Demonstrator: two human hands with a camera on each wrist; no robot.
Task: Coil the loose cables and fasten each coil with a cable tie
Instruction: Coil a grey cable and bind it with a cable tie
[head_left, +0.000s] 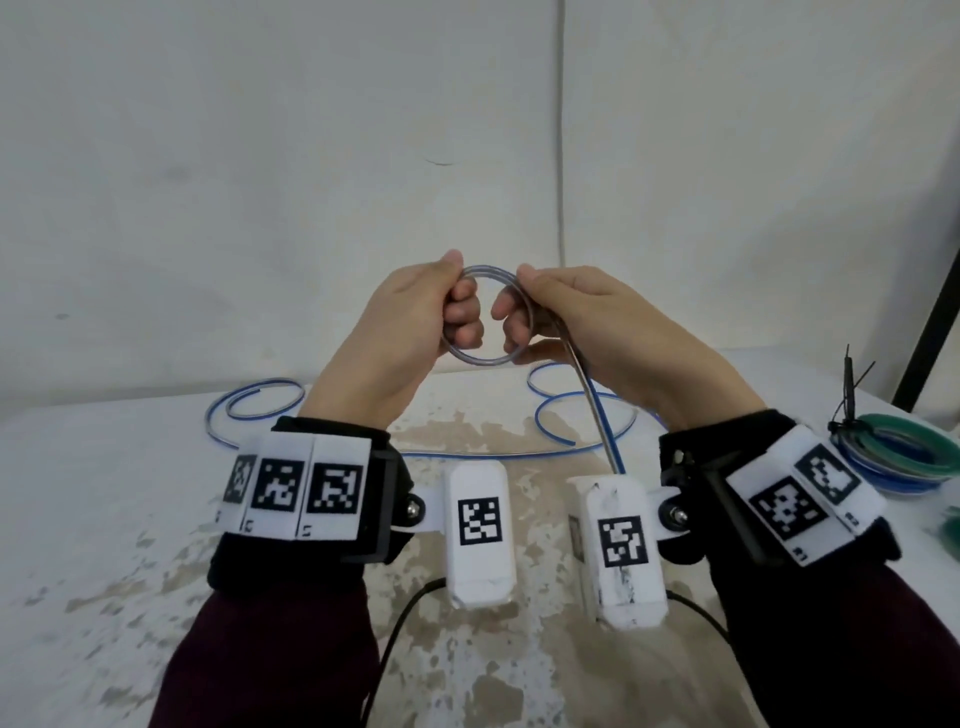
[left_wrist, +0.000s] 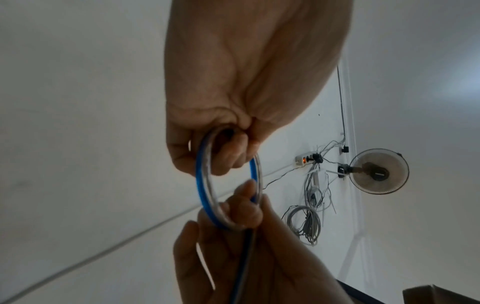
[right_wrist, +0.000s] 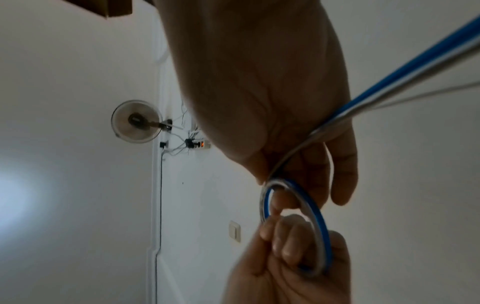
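Observation:
A blue-and-clear cable is wound into a small loop held up above the table between my two hands. My left hand grips the loop's left side, thumb on top and fingers curled through it. My right hand pinches the right side, and the cable's tail runs down from it to the table. The loose rest of the cable lies in wide curls on the far part of the table. In the left wrist view the loop hangs from my curled left fingers. In the right wrist view the loop sits under my right fingers.
A finished green and blue coil lies at the table's right edge with black cable ties sticking up from it. A dark pole leans at far right. The worn white table meets a white wall behind.

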